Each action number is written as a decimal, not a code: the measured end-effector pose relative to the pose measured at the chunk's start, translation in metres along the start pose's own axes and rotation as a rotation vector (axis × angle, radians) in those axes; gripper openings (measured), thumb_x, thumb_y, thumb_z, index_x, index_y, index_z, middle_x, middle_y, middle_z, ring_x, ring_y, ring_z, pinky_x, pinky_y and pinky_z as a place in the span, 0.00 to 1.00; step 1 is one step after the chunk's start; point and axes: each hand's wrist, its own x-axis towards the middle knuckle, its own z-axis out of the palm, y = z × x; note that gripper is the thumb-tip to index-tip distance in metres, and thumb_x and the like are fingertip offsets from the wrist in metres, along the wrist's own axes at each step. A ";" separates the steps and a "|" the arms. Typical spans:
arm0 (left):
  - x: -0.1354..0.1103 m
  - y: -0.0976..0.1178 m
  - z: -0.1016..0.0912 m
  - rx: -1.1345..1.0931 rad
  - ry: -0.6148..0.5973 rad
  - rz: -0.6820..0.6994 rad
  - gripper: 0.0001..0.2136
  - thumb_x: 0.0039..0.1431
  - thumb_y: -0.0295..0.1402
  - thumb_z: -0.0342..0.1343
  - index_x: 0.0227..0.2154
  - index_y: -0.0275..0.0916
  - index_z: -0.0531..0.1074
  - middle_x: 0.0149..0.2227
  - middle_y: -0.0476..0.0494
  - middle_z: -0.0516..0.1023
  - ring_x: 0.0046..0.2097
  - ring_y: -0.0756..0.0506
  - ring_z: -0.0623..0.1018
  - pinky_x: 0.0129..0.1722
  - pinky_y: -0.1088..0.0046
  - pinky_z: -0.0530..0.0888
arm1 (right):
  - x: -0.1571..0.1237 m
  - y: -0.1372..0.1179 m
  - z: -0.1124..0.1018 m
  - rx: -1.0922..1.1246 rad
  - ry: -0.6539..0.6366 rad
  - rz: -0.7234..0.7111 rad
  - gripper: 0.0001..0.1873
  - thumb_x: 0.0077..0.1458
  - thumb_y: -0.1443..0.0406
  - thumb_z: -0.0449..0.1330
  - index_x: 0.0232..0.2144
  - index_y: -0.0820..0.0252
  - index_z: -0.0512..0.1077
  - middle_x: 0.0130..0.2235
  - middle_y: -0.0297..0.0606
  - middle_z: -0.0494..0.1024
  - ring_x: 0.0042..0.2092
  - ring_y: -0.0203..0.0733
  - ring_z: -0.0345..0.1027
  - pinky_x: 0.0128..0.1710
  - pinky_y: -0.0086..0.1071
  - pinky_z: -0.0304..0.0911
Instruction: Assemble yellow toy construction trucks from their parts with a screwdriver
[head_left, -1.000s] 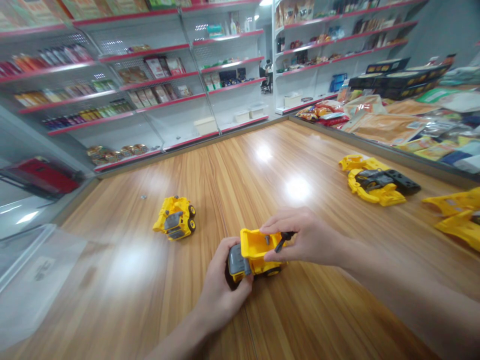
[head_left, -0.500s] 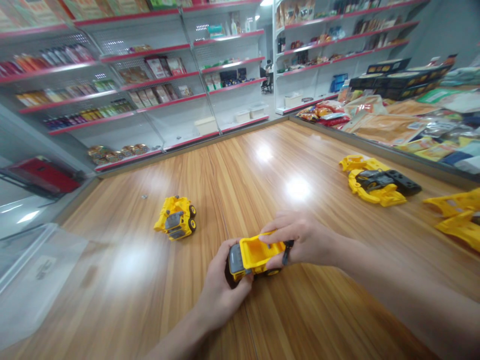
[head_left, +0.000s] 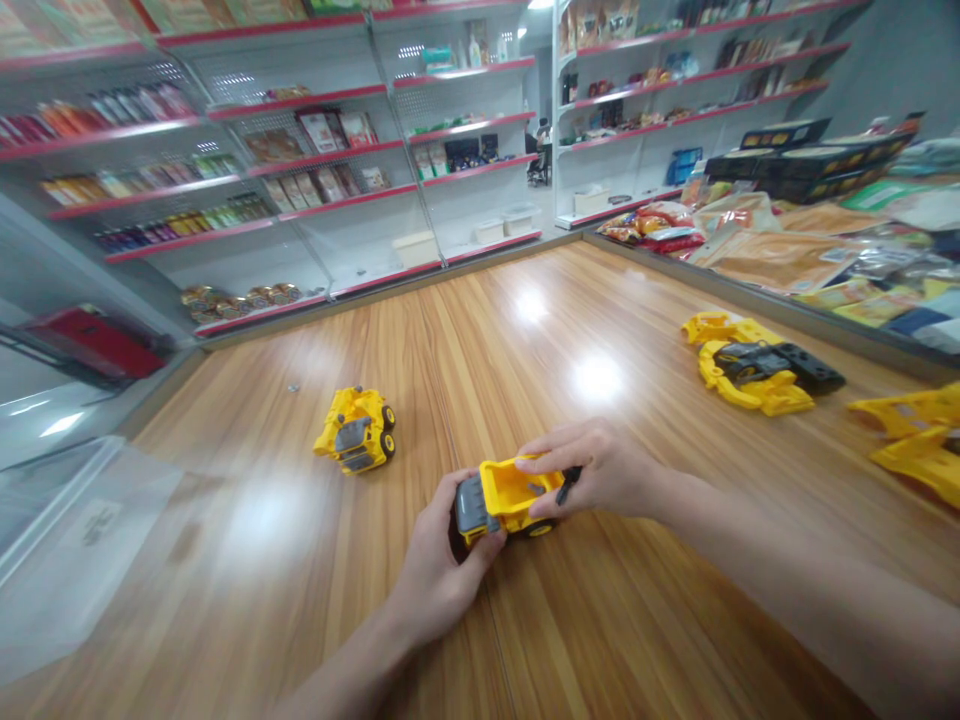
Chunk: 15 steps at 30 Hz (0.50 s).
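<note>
The toy dump truck [head_left: 511, 502] sat between the two hands at the lower centre of the frame; whether it touched the tabletop [head_left: 420, 350] I couldn't tell. The left hand [head_left: 441, 570] curled round its grey cab [head_left: 471, 505], thumb on the near side, seemingly to steady it. The right hand [head_left: 600, 475] pinched the rear of the yellow bed [head_left: 517, 478] across its sides, a dark piece [head_left: 568, 486] poking out beside the thumb; that split hold probably stopped any twisting. Another yellow truck [head_left: 360, 434] stood left of centre, well apart.
</note>
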 end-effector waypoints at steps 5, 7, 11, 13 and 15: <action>0.001 -0.004 -0.001 0.014 0.031 0.011 0.20 0.58 0.34 0.60 0.51 0.43 0.61 0.43 0.45 0.76 0.42 0.43 0.77 0.43 0.67 0.74 | 0.005 -0.002 -0.006 0.034 -0.037 -0.050 0.20 0.47 0.59 0.72 0.43 0.59 0.79 0.44 0.44 0.81 0.42 0.42 0.77 0.42 0.31 0.71; 0.000 -0.003 -0.001 0.026 0.023 0.015 0.20 0.58 0.34 0.60 0.51 0.43 0.61 0.42 0.46 0.75 0.41 0.44 0.77 0.42 0.68 0.74 | 0.005 -0.006 -0.010 -0.008 0.000 -0.033 0.12 0.52 0.62 0.69 0.40 0.59 0.80 0.43 0.43 0.78 0.39 0.38 0.75 0.39 0.29 0.69; -0.001 0.002 0.000 0.054 -0.013 0.043 0.21 0.57 0.32 0.60 0.51 0.44 0.60 0.42 0.46 0.74 0.40 0.45 0.76 0.41 0.70 0.74 | 0.003 -0.017 -0.017 -0.241 -0.011 0.065 0.05 0.56 0.68 0.64 0.30 0.61 0.80 0.37 0.38 0.70 0.29 0.31 0.65 0.30 0.27 0.61; -0.001 0.004 0.000 0.057 -0.038 0.070 0.21 0.56 0.30 0.60 0.51 0.43 0.61 0.42 0.46 0.74 0.39 0.45 0.76 0.41 0.70 0.74 | 0.003 -0.024 -0.018 -0.324 -0.061 0.121 0.04 0.54 0.69 0.65 0.28 0.61 0.79 0.36 0.37 0.68 0.29 0.31 0.63 0.29 0.27 0.58; 0.000 0.008 0.001 0.053 -0.063 0.109 0.22 0.55 0.29 0.60 0.51 0.43 0.61 0.43 0.44 0.73 0.40 0.44 0.76 0.42 0.69 0.74 | 0.003 -0.030 -0.019 -0.376 -0.098 0.159 0.03 0.52 0.69 0.66 0.29 0.59 0.80 0.35 0.35 0.67 0.30 0.31 0.63 0.29 0.28 0.57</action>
